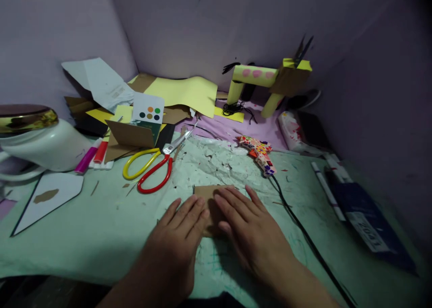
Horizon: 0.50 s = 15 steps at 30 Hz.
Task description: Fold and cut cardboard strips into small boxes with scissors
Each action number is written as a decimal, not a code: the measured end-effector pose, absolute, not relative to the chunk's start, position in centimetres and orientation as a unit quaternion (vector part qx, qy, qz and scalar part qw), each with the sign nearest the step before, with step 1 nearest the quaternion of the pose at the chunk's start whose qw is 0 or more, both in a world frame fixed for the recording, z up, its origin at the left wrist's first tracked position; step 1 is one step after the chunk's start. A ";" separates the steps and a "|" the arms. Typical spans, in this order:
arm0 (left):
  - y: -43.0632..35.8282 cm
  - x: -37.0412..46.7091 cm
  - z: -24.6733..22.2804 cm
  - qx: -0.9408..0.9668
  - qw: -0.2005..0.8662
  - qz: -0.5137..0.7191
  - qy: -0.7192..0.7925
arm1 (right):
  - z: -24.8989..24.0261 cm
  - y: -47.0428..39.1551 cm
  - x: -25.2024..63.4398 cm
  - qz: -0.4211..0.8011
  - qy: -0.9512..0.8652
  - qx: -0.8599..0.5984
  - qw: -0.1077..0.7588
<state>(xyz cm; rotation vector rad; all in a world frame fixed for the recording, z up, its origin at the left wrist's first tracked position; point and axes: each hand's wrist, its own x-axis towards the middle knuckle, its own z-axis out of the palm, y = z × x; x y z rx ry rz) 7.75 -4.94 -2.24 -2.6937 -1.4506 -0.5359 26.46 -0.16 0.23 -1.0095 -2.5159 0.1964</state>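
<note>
A small piece of brown cardboard point(208, 197) lies on the green-covered table in front of me. My left hand point(178, 242) rests with outstretched fingers at its left edge. Across its right part lies my right hand point(254, 229), fingers long and flat, covering much of the piece. Neither hand grips anything that I can see. Just beyond my left hand are scissors point(166, 148) with one yellow and one red handle, blades partly spread. A flower-patterned glue gun point(260, 151) lies beyond my right hand, its black cord running toward me on the right.
At left stand a white pitcher point(47, 143), a pink marker point(87, 158) and a folded cardboard piece point(133, 134). Yellow paper point(184, 89) is piled behind. A yellow paper animal figure point(256, 76) stands at the back right. Near the right edge lies a dark blue calendar point(374, 227).
</note>
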 end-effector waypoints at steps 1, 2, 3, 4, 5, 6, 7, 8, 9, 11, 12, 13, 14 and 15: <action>-5.0 7.9 -2.2 -0.869 0.022 -0.171 -0.464 | 0.0 0.1 26.0 0.064 -0.910 -0.363 0.190; -5.0 8.0 -2.1 -0.871 0.021 -0.172 -0.459 | -0.3 0.2 25.7 0.061 -0.916 -0.358 0.170; -5.0 8.1 -2.1 -0.872 0.017 -0.178 -0.455 | -0.7 0.3 25.5 0.059 -0.923 -0.350 0.151; -5.0 8.2 -2.0 -0.871 0.009 -0.190 -0.453 | -1.1 0.4 25.4 0.057 -0.928 -0.341 0.136; -5.0 8.2 -2.0 -0.866 -0.004 -0.210 -0.455 | -1.5 0.5 25.4 0.056 -0.933 -0.335 0.120; -5.0 8.0 -1.8 -0.855 -0.023 -0.235 -0.462 | -1.8 0.6 25.4 0.056 -0.936 -0.330 0.106; -4.9 7.8 -1.7 -0.836 -0.047 -0.267 -0.476 | -2.0 0.6 25.5 0.058 -0.939 -0.326 0.092; -4.9 7.5 -1.4 -0.811 -0.074 -0.303 -0.496 | -2.1 0.6 25.6 0.063 -0.940 -0.324 0.081; -4.8 7.2 -1.1 -0.778 -0.102 -0.338 -0.519 | -2.0 0.6 25.8 0.067 -0.941 -0.322 0.075; -4.5 6.4 -0.4 -0.709 -0.161 -0.385 -0.569 | -1.7 0.7 25.8 0.070 -0.942 -0.320 0.072; -4.3 6.1 0.0 -0.681 -0.190 -0.391 -0.589 | -1.5 0.7 25.8 0.069 -0.942 -0.320 0.071; -4.1 5.9 0.3 -0.657 -0.222 -0.386 -0.608 | -1.4 0.7 25.8 0.067 -0.943 -0.320 0.069; -3.8 5.8 0.6 -0.637 -0.259 -0.377 -0.620 | -1.3 0.7 25.8 0.065 -0.943 -0.318 0.067; -3.4 5.8 0.8 -0.621 -0.294 -0.365 -0.627 | -1.3 0.8 25.7 0.063 -0.944 -0.316 0.066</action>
